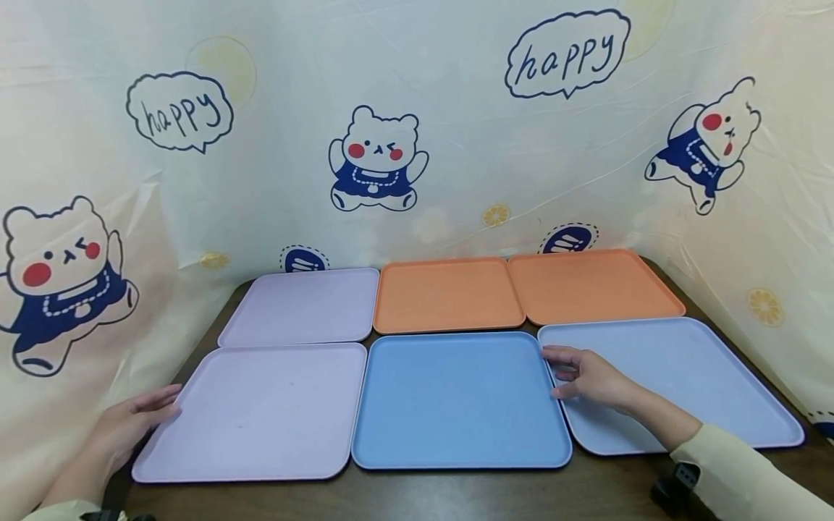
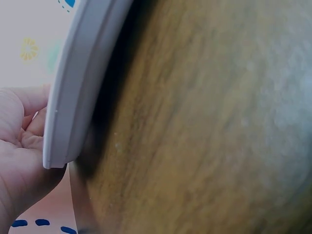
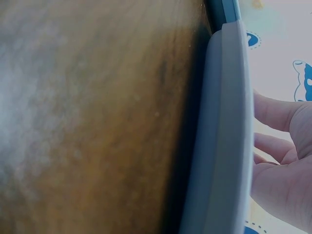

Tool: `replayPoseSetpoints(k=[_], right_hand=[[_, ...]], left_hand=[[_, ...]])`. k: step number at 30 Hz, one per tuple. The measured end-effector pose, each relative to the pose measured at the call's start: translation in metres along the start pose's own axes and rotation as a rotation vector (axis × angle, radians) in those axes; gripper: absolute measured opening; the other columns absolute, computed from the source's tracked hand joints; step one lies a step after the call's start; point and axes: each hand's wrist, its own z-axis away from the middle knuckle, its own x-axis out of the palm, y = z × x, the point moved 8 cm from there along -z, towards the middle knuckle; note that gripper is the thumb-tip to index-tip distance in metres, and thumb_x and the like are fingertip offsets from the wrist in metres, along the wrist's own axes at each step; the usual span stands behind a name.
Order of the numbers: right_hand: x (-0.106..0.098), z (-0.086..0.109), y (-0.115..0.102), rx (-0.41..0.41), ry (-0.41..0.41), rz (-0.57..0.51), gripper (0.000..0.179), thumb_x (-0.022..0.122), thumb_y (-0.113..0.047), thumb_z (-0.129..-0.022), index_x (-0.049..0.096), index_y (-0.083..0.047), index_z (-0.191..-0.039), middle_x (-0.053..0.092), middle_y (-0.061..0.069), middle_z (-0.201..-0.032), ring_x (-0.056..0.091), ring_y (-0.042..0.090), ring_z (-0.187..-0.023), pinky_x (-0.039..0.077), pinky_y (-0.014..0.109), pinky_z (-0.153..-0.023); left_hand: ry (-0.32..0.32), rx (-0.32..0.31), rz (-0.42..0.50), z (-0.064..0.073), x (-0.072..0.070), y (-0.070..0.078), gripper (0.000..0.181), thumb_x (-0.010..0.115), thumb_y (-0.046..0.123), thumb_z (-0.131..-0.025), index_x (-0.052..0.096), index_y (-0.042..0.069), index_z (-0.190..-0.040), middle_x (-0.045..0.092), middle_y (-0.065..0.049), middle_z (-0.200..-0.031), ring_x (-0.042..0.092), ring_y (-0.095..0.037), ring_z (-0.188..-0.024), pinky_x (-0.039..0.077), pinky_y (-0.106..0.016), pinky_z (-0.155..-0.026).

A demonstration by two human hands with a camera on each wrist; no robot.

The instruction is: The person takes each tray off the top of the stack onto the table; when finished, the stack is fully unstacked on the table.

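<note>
My left hand (image 1: 127, 427) is at the left edge of the front lavender tray (image 1: 260, 412), its fingers loosely extended against the rim. In the left wrist view, that tray's raised rim (image 2: 80, 83) hides some fingertips of the left hand (image 2: 22, 141). Over the left part of the pale blue tray (image 1: 691, 383) is my right hand (image 1: 596, 380), fingertips reaching the seam beside the brighter blue tray (image 1: 459, 401). The right wrist view shows the right hand (image 3: 285, 151) behind a tray rim (image 3: 224, 126), its fingertips partly hidden. Neither hand lifts a tray.
Behind the front row lie another lavender tray (image 1: 302, 307) and two orange trays, one in the middle (image 1: 449, 295) and one at right (image 1: 593, 286). All rest flat on a dark wooden table (image 1: 391, 499). A cartoon-printed curtain (image 1: 456, 145) surrounds its back and sides.
</note>
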Motion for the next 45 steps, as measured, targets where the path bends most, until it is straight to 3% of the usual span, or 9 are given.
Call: replayPoseSetpoints(k=[12, 23, 27, 30, 33, 36, 37, 41, 45], right_hand=[[0.0, -0.001, -0.002, -0.008, 0.0, 0.009, 0.072, 0.075, 0.002, -0.081, 0.038, 0.009, -0.143, 0.028, 0.033, -0.149, 0.046, 0.047, -0.125, 0.049, 0.042, -0.092], [-0.001, -0.003, 0.0, -0.024, 0.004, 0.019, 0.072, 0.075, 0.002, -0.08, 0.039, 0.01, -0.142, 0.027, 0.033, -0.149, 0.047, 0.047, -0.124, 0.05, 0.039, -0.092], [-0.003, -0.003, -0.001, -0.026, 0.008, 0.032, 0.072, 0.076, 0.0, -0.08, 0.04, 0.01, -0.142, 0.029, 0.034, -0.148, 0.048, 0.047, -0.123, 0.05, 0.04, -0.092], [-0.005, -0.002, -0.003, -0.028, 0.013, 0.045, 0.071, 0.076, -0.002, -0.081, 0.041, 0.01, -0.141, 0.032, 0.034, -0.147, 0.049, 0.046, -0.122, 0.05, 0.042, -0.092], [-0.007, -0.001, -0.006, -0.029, 0.018, 0.054, 0.07, 0.076, -0.004, -0.082, 0.041, 0.01, -0.141, 0.035, 0.033, -0.145, 0.051, 0.046, -0.121, 0.05, 0.044, -0.092], [-0.009, 0.0, -0.008, -0.03, 0.022, 0.068, 0.07, 0.076, -0.007, -0.083, 0.041, 0.009, -0.141, 0.037, 0.033, -0.144, 0.052, 0.046, -0.12, 0.05, 0.045, -0.091], [-0.01, 0.001, -0.009, -0.031, 0.024, 0.072, 0.07, 0.075, -0.007, -0.084, 0.04, 0.009, -0.142, 0.038, 0.032, -0.144, 0.052, 0.046, -0.119, 0.05, 0.046, -0.091], [-0.018, 0.002, -0.017, -0.057, 0.041, 0.106, 0.067, 0.073, -0.008, -0.087, 0.04, 0.009, -0.142, 0.04, 0.032, -0.143, 0.051, 0.048, -0.119, 0.05, 0.049, -0.09], [-0.03, 0.003, -0.027, -0.086, 0.085, 0.151, 0.063, 0.07, -0.009, -0.09, 0.04, 0.008, -0.143, 0.04, 0.031, -0.143, 0.051, 0.05, -0.118, 0.049, 0.052, -0.091]], left_hand=[[0.031, 0.001, -0.045, 0.001, 0.0, 0.0, 0.062, 0.075, 0.028, -0.087, 0.054, -0.008, -0.132, 0.063, 0.023, -0.096, 0.051, 0.018, -0.082, 0.044, -0.01, -0.067], [0.01, -0.022, -0.119, -0.001, 0.001, 0.008, 0.08, 0.073, 0.033, -0.088, 0.036, -0.015, -0.14, 0.068, 0.0, -0.113, 0.047, 0.021, -0.082, 0.045, -0.011, -0.067], [0.014, -0.017, -0.181, -0.002, 0.004, 0.016, 0.077, 0.069, 0.035, -0.091, 0.037, -0.012, -0.142, 0.063, -0.015, -0.125, 0.044, 0.023, -0.082, 0.053, -0.031, -0.081], [0.016, 0.001, -0.214, -0.003, 0.008, 0.026, 0.075, 0.065, 0.039, -0.093, 0.037, -0.01, -0.143, 0.05, -0.027, -0.136, 0.045, 0.019, -0.088, 0.044, -0.053, -0.094], [0.036, 0.009, -0.211, -0.005, 0.015, 0.038, 0.076, 0.064, 0.043, -0.093, 0.038, -0.007, -0.144, 0.042, -0.029, -0.142, 0.056, -0.005, -0.109, 0.037, -0.062, -0.097], [0.06, 0.004, -0.188, -0.007, 0.021, 0.051, 0.077, 0.064, 0.045, -0.092, 0.038, -0.005, -0.145, 0.04, -0.027, -0.144, 0.044, -0.038, -0.127, 0.035, -0.062, -0.099], [0.067, 0.008, -0.175, -0.007, 0.023, 0.056, 0.077, 0.064, 0.045, -0.092, 0.038, -0.004, -0.145, 0.04, -0.027, -0.144, 0.04, -0.042, -0.129, 0.034, -0.062, -0.099], [0.057, 0.072, -0.159, -0.008, 0.037, 0.083, 0.075, 0.064, 0.046, -0.092, 0.041, -0.004, -0.144, 0.043, -0.027, -0.142, 0.038, -0.044, -0.129, 0.034, -0.061, -0.099], [0.042, 0.165, -0.191, -0.006, 0.054, 0.116, 0.073, 0.062, 0.047, -0.092, 0.044, -0.001, -0.143, 0.048, -0.026, -0.139, 0.042, -0.04, -0.128, 0.044, -0.038, -0.094]])
